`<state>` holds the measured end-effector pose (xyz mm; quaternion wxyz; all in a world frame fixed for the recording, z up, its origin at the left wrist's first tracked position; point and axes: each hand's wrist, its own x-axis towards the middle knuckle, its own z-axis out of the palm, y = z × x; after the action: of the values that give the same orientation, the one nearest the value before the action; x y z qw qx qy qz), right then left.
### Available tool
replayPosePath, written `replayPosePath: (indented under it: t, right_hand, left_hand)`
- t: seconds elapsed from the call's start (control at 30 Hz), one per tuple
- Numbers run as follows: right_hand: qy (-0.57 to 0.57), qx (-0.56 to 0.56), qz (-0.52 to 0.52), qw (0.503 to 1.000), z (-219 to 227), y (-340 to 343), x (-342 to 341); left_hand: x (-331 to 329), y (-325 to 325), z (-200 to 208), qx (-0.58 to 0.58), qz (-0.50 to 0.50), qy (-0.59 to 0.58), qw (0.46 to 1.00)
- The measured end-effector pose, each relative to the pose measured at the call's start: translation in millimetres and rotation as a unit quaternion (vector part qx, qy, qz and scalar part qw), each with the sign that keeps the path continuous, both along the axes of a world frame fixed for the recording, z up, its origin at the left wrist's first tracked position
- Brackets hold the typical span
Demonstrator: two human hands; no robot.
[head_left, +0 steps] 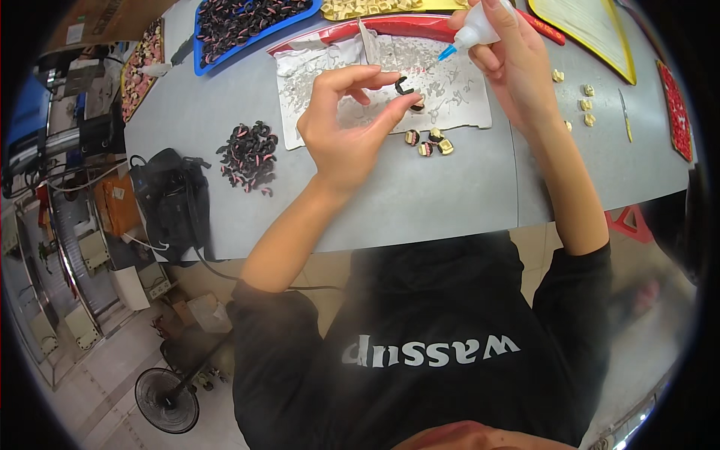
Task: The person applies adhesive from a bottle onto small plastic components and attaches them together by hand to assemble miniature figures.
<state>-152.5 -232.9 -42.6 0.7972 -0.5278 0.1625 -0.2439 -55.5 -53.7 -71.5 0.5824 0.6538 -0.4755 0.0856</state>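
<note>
Between the thumb and index finger of my left hand (341, 120) is a small black C-shaped piece (401, 86), held over a white sheet (465, 116) streaked with grey residue. My right hand (514, 67) is wrapped round a white squeeze bottle (478, 28). The bottle tilts down to the left, and its blue nozzle (447, 52) points toward the black piece without touching it. By my left thumb tip a small dark-and-cream piece (418, 106) is partly hidden. Several small cream, black and pink pieces (426, 148) lie just off the sheet's near edge.
A pile of black-and-pink curved pieces (247, 157) lies left. Behind are a blue tray (198, 45) of similar pieces and a yellow tray (442, 10) of cream ones. At right lie cream blocks (589, 105), a thin tool (625, 116) and a red-filled tray (673, 112). A black bag (172, 195) sits left.
</note>
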Motion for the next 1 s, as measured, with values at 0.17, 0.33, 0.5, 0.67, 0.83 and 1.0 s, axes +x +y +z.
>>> replayPosePath:
  t: [0.17, 0.33, 0.5, 0.67, 0.83, 1.0]
  right_hand:
    - [-0.474, 0.101, 0.244, 0.840, -41, -8, 37]
    - [-0.264, 0.062, 0.167, 0.948, -13, 8, 13]
    - [-0.012, 0.016, 0.050, 0.999, -12, 7, 10]
    - [-0.506, 0.071, 0.267, 0.817, -51, -6, 44]
    - [-0.506, 0.076, 0.268, 0.817, -52, -4, 44]
    - [-0.507, 0.071, 0.269, 0.816, -51, -4, 44]
  left_hand:
    - [1, -1, 1, 0.006, -0.011, -0.055, 0.998]
    - [6, 5, 0, 0.011, -0.015, -0.097, 0.995]
    - [6, 3, 3, 0.004, -0.016, -0.122, 0.992]
    - [7, 3, 2, 0.001, -0.017, -0.128, 0.992]
    - [7, 2, 4, -0.003, -0.016, -0.141, 0.990]
    - [6, -2, 1, -0.041, 0.006, -0.114, 0.993]
